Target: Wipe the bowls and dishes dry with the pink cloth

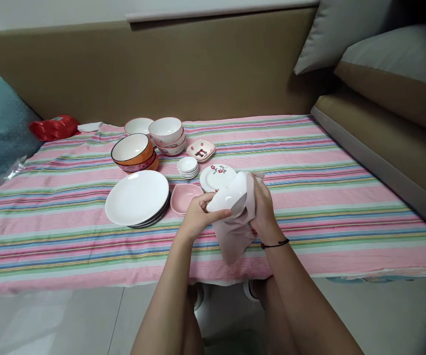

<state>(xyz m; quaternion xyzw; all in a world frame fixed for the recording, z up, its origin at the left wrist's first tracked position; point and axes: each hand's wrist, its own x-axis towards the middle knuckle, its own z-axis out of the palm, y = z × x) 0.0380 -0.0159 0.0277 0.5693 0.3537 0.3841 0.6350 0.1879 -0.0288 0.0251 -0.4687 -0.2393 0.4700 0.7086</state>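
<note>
My left hand [198, 215] grips the edge of a glossy white dish [228, 196], thumb along its near side. The dish is held up and tilted, so its full shape is partly hidden; it may be a small bowl. Wrapped in my right hand [262, 204] is a pale pink cloth [234, 239], pressed against the dish's right side and hanging down below it. Just behind the dish lies a white plate with red flowers [216, 176], partly covered from view. A pink bowl [183, 197] sits beside my left hand.
On the striped cloth [345, 212] stand stacked white plates [138, 197], orange bowls [133, 149], white bowls with red rims [166, 130], small white dishes [187, 166] and a square patterned dish [201, 150]. A red shiny bundle [54, 128] lies far left. Cushions [393, 74] are at right.
</note>
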